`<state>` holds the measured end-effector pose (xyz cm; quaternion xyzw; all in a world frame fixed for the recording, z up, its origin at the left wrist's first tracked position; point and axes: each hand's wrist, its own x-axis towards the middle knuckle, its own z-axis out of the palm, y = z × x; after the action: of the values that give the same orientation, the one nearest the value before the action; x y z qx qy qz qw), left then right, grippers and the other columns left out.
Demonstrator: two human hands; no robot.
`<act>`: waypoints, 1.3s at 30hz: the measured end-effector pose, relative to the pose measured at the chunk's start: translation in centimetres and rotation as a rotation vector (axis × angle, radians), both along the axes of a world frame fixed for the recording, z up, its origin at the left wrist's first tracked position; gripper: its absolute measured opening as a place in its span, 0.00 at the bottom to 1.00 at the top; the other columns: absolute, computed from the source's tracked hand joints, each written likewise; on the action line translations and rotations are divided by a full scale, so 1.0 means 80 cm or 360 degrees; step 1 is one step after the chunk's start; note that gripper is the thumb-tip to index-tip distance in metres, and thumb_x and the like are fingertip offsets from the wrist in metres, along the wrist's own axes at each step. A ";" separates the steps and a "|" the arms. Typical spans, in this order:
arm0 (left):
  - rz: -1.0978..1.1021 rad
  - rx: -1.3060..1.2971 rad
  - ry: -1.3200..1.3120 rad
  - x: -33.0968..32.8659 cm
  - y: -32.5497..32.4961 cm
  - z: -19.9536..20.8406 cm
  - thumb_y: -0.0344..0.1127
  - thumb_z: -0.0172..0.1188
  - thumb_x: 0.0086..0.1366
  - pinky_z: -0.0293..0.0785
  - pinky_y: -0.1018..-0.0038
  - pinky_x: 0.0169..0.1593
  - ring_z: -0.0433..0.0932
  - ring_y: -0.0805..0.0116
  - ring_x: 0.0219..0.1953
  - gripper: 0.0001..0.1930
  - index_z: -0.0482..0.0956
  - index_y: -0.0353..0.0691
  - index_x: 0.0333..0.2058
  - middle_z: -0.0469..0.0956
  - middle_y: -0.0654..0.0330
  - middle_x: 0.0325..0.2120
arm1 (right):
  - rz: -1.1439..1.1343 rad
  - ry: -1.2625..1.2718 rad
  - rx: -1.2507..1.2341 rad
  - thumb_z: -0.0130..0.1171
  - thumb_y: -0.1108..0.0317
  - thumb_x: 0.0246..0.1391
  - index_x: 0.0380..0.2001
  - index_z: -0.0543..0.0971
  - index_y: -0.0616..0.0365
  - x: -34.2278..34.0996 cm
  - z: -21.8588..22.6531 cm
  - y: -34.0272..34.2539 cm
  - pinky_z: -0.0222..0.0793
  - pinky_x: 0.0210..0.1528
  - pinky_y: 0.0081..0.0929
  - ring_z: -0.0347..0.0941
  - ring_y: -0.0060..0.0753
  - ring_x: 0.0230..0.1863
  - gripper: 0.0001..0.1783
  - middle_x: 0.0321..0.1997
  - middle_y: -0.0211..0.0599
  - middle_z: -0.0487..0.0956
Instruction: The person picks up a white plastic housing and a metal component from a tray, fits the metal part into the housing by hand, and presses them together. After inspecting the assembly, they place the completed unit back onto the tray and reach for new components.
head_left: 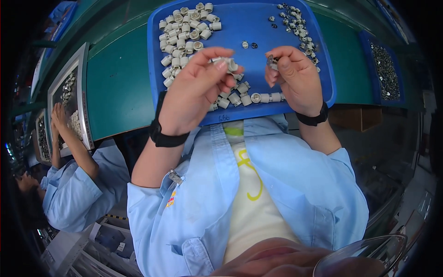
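Observation:
My left hand [198, 87] is closed, thumb against fingers, on a white lamp socket [232, 65] above the blue tray [251, 21]. To its right, my right hand [301, 82] pinches a small metal-and-white fitting [273, 62] between thumb and fingers. The two pieces are apart. Many white sockets [184, 34] lie heaped along the tray's left side, and more [235, 99] lie below my hands near the front rim. Small metal-and-white fittings [295, 25] are strewn along the right side. A white fitting [245, 45] and a dark one [254, 45] lie mid-tray.
Right of the tray, a blue bin [385, 71] holds many small metal parts. An open cardboard box [357, 117] sits below the green table [346, 64]. At left, another person's hands [59, 117] work over a pale-framed tray [84, 97].

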<state>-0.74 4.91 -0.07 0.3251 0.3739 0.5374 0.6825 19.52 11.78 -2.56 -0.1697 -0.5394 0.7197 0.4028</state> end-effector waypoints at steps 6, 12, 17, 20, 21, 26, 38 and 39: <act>-0.0216 -0.0118 0.0041 0.011 -0.015 -0.009 0.36 0.49 0.64 0.65 0.84 0.32 0.69 0.82 0.30 0.10 0.69 0.40 0.42 0.73 0.66 0.29 | -0.0024 -0.0162 -0.0073 0.51 0.68 0.56 0.38 0.70 0.62 -0.015 0.014 -0.020 0.68 0.37 0.20 0.71 0.25 0.33 0.09 0.32 0.38 0.75; -0.0110 -0.0042 0.0378 0.022 -0.020 0.003 0.37 0.49 0.64 0.65 0.85 0.34 0.67 0.82 0.29 0.10 0.71 0.39 0.41 0.71 0.69 0.28 | -0.0252 -0.0025 0.0503 0.55 0.73 0.52 0.36 0.70 0.61 -0.027 0.004 -0.025 0.65 0.47 0.25 0.69 0.29 0.42 0.08 0.39 0.41 0.72; -0.0145 0.0227 0.0209 0.027 -0.022 0.000 0.38 0.49 0.65 0.65 0.85 0.34 0.67 0.82 0.29 0.12 0.71 0.37 0.41 0.71 0.70 0.28 | -0.0295 0.0111 0.0479 0.58 0.75 0.48 0.38 0.73 0.59 -0.039 -0.003 -0.038 0.59 0.49 0.23 0.65 0.26 0.44 0.12 0.43 0.38 0.70; -0.0127 0.0314 0.0245 0.024 -0.022 -0.008 0.39 0.49 0.65 0.64 0.85 0.34 0.67 0.82 0.29 0.12 0.71 0.37 0.41 0.71 0.69 0.28 | -0.0318 -0.0121 0.0597 0.57 0.75 0.49 0.40 0.72 0.59 -0.038 0.011 -0.041 0.62 0.47 0.25 0.66 0.29 0.44 0.13 0.40 0.38 0.71; -0.0101 0.0349 0.0320 0.022 -0.021 -0.012 0.39 0.49 0.65 0.64 0.85 0.34 0.67 0.81 0.29 0.12 0.72 0.37 0.40 0.71 0.68 0.27 | -0.0330 -0.0236 0.0657 0.56 0.75 0.49 0.40 0.72 0.59 -0.037 0.016 -0.039 0.63 0.47 0.26 0.67 0.31 0.44 0.13 0.39 0.37 0.71; -0.0067 0.0472 0.0779 0.013 -0.023 -0.011 0.39 0.49 0.65 0.64 0.83 0.33 0.66 0.80 0.27 0.11 0.72 0.36 0.36 0.71 0.66 0.24 | -0.0335 -0.0758 0.1664 0.57 0.79 0.45 0.39 0.73 0.61 -0.019 0.040 -0.025 0.64 0.42 0.25 0.69 0.32 0.40 0.14 0.34 0.36 0.73; -0.0074 0.0742 0.1282 -0.002 -0.018 -0.012 0.37 0.51 0.62 0.66 0.73 0.31 0.71 0.62 0.26 0.10 0.72 0.36 0.34 0.71 0.57 0.22 | -0.0317 -0.0542 0.1664 0.57 0.85 0.40 0.32 0.75 0.61 -0.031 0.043 -0.026 0.65 0.38 0.25 0.71 0.34 0.34 0.13 0.31 0.37 0.76; -0.0073 0.0740 0.1282 -0.001 -0.019 -0.011 0.37 0.51 0.62 0.66 0.73 0.31 0.71 0.62 0.26 0.10 0.72 0.36 0.34 0.71 0.57 0.22 | -0.0346 -0.0529 0.1643 0.57 0.85 0.40 0.33 0.75 0.61 -0.032 0.042 -0.026 0.66 0.37 0.25 0.71 0.35 0.33 0.14 0.31 0.37 0.76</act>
<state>-0.79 3.35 -0.99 0.6603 0.4715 0.4227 0.4037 16.96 9.72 0.77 -0.1163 -0.8580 0.2796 0.4149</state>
